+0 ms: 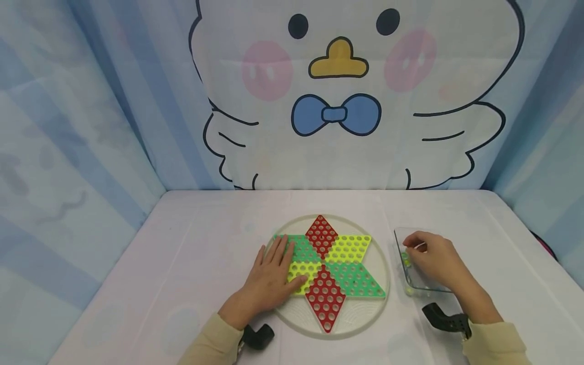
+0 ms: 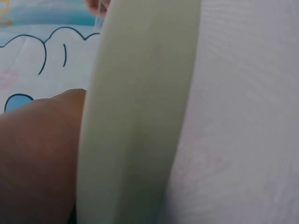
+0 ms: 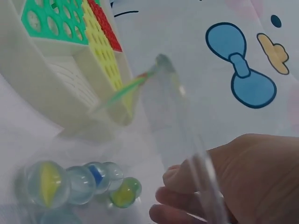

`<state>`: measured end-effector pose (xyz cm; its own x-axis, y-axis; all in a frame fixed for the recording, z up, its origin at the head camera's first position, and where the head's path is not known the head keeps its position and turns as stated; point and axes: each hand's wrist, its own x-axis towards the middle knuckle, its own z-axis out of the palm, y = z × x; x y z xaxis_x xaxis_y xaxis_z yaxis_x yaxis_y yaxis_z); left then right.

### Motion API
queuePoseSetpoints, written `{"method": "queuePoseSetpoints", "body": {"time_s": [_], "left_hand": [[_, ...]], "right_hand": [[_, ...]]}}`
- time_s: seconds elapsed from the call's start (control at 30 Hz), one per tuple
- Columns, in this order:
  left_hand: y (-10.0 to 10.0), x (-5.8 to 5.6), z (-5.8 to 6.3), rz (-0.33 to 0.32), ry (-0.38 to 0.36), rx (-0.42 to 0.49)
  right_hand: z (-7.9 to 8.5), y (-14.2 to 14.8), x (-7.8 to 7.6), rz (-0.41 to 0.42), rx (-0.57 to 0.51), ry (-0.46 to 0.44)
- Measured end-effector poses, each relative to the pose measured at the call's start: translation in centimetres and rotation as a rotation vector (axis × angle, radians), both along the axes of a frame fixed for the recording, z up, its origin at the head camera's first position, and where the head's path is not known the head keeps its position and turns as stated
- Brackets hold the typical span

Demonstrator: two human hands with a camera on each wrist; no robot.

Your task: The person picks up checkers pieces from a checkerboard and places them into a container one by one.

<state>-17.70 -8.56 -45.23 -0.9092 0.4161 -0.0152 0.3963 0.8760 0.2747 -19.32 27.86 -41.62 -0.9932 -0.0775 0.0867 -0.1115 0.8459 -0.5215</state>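
Observation:
A round white board (image 1: 376, 262) with a six-pointed star of red, yellow and green hole-filled sections lies mid-table. My left hand (image 1: 270, 281) rests flat across its left side, fingers spread over green and yellow holes. Right of the board stands a clear plastic box (image 1: 431, 291) holding glass marbles (image 3: 46, 184), several of them gathered along one side. Over this box, my right hand (image 1: 435, 258) reaches down with bent fingers. No marble shows between the fingers (image 3: 175, 198) in the right wrist view. Sleeve and forearm fill much of the left wrist view.
A white cloth (image 1: 191, 243) covers the table. Behind it hangs a curtain (image 1: 337, 162) printed with a cartoon figure, and blue striped curtains (image 1: 59, 167) close in the sides. Black wrist mounts (image 1: 259, 336) sit at both cuffs.

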Motion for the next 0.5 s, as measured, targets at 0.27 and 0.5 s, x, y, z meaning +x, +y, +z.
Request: {"method": "queuePoseSetpoints", "body": {"time_s": [0.27,0.5], "left_hand": [[0.0,0.0,-0.2,0.0,-0.019,0.032],[0.1,-0.2,0.5,0.036,-0.056,0.09]], "right_hand": [[1.3,-0.3,1.0,-0.033,-0.057,0.251],[1.7,-1.5,1.7,0.01,-0.073,0.303]]}}
